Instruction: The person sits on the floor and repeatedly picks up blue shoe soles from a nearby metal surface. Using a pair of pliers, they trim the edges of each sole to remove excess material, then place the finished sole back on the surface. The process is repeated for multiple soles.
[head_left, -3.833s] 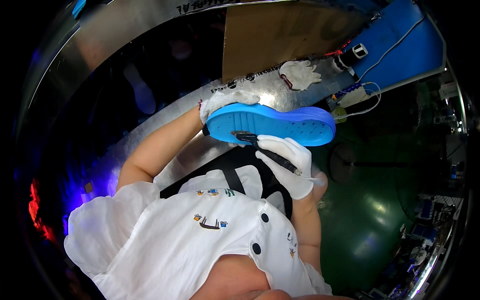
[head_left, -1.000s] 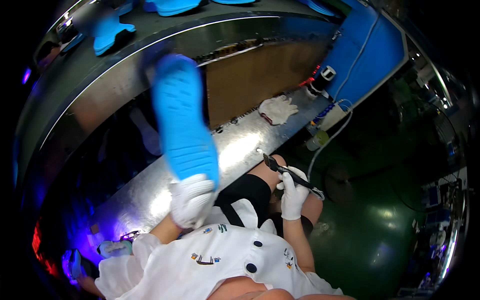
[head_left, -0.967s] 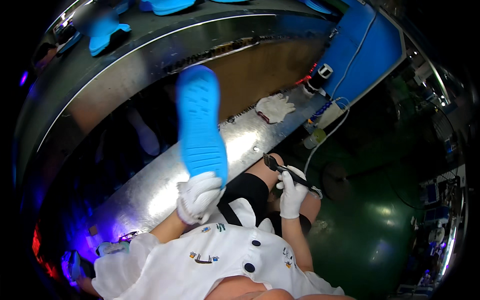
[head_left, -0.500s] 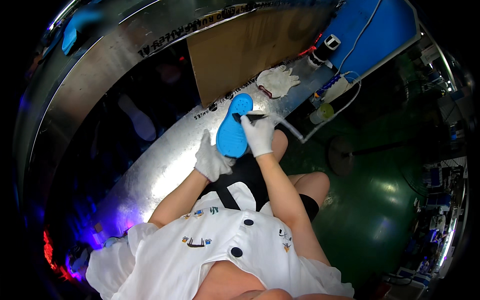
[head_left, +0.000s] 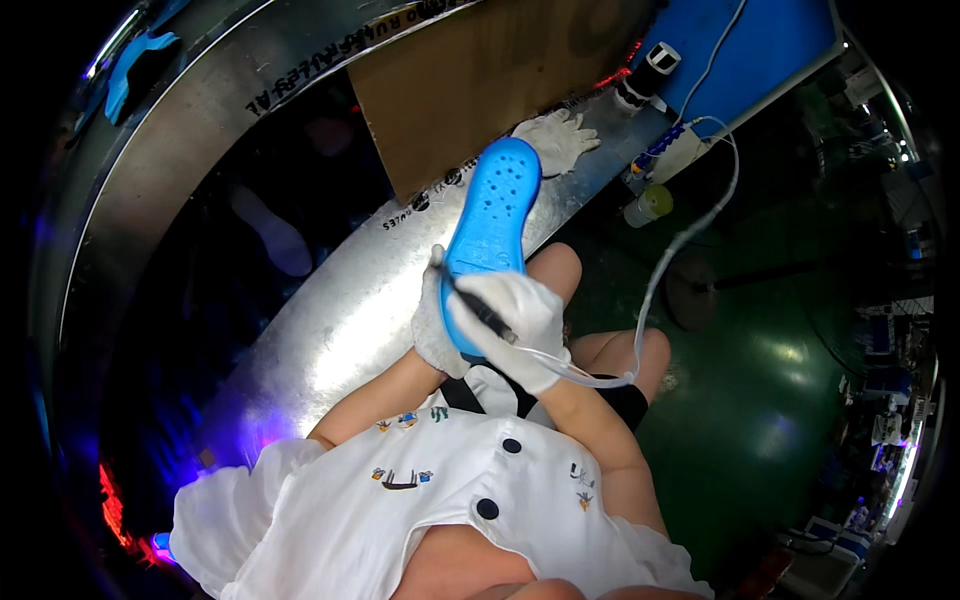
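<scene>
Gloved hands [head_left: 430,322] [head_left: 528,312]: two
Blue sole [head_left: 495,225], held: one
Black-handled tool [head_left: 485,314]: one
Loose white glove [head_left: 562,142]: one
Brown cardboard sheet [head_left: 450,95]: one
Dark shirt buttons [head_left: 512,446] [head_left: 487,509]: two
Yellow-topped container [head_left: 648,206]: one
Black-and-white cylinder [head_left: 648,75]: one
Metal table [head_left: 365,265]: one

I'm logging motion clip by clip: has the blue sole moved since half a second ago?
Yes: the blue sole has shifted toward the loose glove on the bench; its far end now overlaps it in view.
</scene>
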